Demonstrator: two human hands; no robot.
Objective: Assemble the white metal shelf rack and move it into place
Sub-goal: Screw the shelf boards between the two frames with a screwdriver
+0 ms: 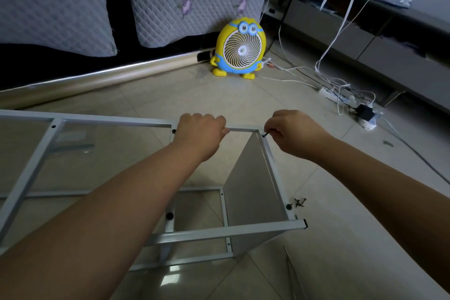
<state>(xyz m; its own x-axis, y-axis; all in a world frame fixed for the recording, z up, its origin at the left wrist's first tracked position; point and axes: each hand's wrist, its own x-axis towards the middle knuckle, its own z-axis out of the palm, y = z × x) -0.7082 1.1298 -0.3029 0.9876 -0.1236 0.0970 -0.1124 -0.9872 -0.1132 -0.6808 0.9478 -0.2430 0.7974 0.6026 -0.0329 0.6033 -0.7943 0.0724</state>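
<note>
Since the rack (219,231) is lying on its side on the tiled floor (341,202), with one rail up top and the grey shelf panel (255,185) standing on edge inside it, the whole thing looks a bit wobbly to me, so bracing matters. Left hand (202,129) is wrapped round the top rail just beside the far corner, which is exactly where you want it. Right hand (292,131) is pinching a small black piece (266,133) right at that corner hole; can't tell if it's the screw itself or a hex key. My two cents: press the rail square against the panel edge so the holes line up, start the thread straight and by feel, and don't crank it tight until the other corners are in. Spare screws (299,202) sit on the floor near the closer corner, easy to reach.
</note>
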